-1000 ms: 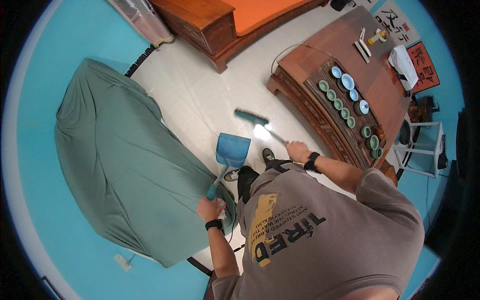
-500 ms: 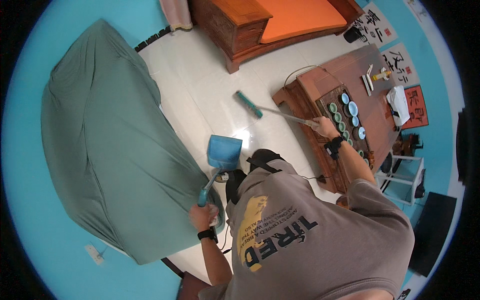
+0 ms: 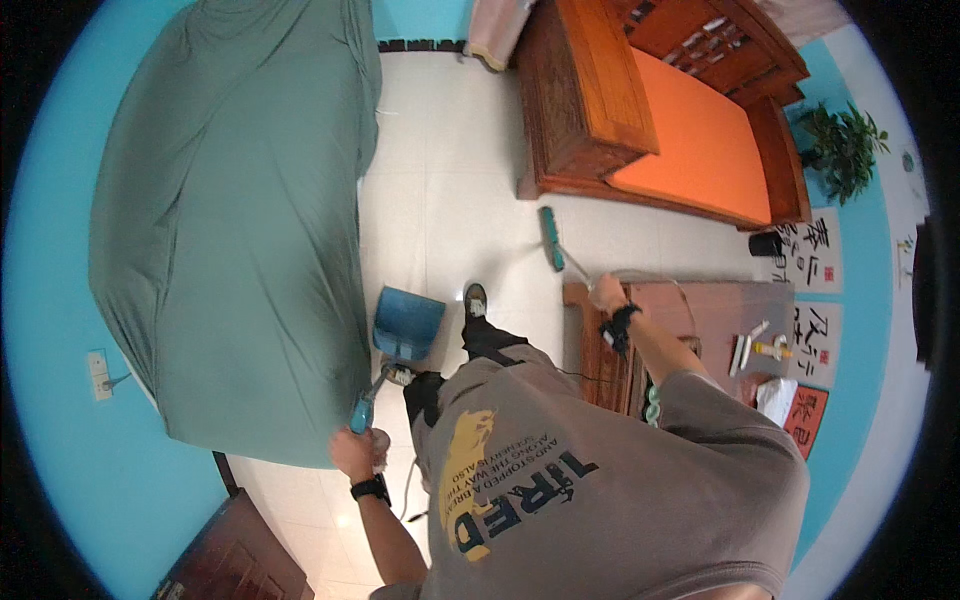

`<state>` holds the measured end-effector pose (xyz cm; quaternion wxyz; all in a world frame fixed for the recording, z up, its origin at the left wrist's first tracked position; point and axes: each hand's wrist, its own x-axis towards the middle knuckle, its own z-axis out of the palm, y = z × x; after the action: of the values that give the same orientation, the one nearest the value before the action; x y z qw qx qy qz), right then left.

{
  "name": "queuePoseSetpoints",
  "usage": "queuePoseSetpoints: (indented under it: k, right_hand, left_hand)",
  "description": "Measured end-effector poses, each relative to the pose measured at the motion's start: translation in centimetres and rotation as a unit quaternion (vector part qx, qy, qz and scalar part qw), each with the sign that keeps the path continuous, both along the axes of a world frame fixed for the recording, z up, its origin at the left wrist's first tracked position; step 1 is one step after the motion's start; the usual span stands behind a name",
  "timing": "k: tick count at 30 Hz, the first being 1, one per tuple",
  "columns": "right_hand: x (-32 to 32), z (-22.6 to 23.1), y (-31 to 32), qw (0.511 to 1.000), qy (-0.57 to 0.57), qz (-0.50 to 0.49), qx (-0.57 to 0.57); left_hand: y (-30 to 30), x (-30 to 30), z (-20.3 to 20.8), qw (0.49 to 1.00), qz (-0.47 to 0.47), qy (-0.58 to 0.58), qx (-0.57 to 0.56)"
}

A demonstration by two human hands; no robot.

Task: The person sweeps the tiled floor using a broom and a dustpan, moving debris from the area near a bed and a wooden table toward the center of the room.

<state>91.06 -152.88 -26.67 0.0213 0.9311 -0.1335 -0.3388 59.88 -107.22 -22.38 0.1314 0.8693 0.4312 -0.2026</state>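
My left hand [image 3: 353, 454] is closed round the handle of a blue dustpan [image 3: 409, 324], low on my left. The pan rests on the pale tiled floor, close to my left shoe and the green cloth cover. Ahead and to the right, my right hand [image 3: 606, 293] grips the pale stick of a broom [image 3: 552, 239]. Its narrow green head is near the floor, between the carved wooden sofa and the wooden tea table. Broom head and dustpan are well apart.
A large cloth-covered thing [image 3: 240, 250] fills the left side. Ahead stands the wooden sofa [image 3: 585, 90] with an orange cushion. The tea table [image 3: 730, 310] on the right bears small cups [image 3: 653, 405]. A brown wooden piece [image 3: 235, 550] is at the lower left, a potted plant [image 3: 845, 140] far right.
My view has turned, bringing more of the sofa and a plant in. I have stepped ahead with one foot. The broom head is now nearer the sofa; both hands keep their grips.
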Motion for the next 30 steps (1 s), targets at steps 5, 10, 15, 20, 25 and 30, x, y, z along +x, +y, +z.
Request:
queuePoseSetpoints:
  k: [5,10,15,20,25,30]
  right_hand:
    - [-1.4,3.0,6.6,0.964,0.066,0.221,0.131]
    - [-0.9,4.4,14.3,0.905,0.103,0.356,0.21]
    - [4.0,1.8,17.6,0.853,0.073,0.452,0.25]
    - [9.6,5.1,20.9,0.865,0.059,0.422,0.265]
    - [12.8,4.7,23.8,0.903,0.048,0.373,0.206]
    - [15.6,2.1,24.5,0.901,-0.016,0.37,0.225]
  left_hand:
    - [-3.3,0.2,0.0,0.999,0.034,0.007,0.04]
    - [-4.9,1.6,1.1,0.993,0.111,0.042,0.021]
    - [-6.0,2.3,1.9,0.995,0.101,0.019,-0.021]
    - [-6.1,0.7,1.2,0.993,0.118,0.021,-0.019]
    - [-5.8,1.3,1.6,0.989,0.138,0.021,-0.04]
    - [-5.9,1.4,2.3,0.99,0.139,-0.012,-0.004]
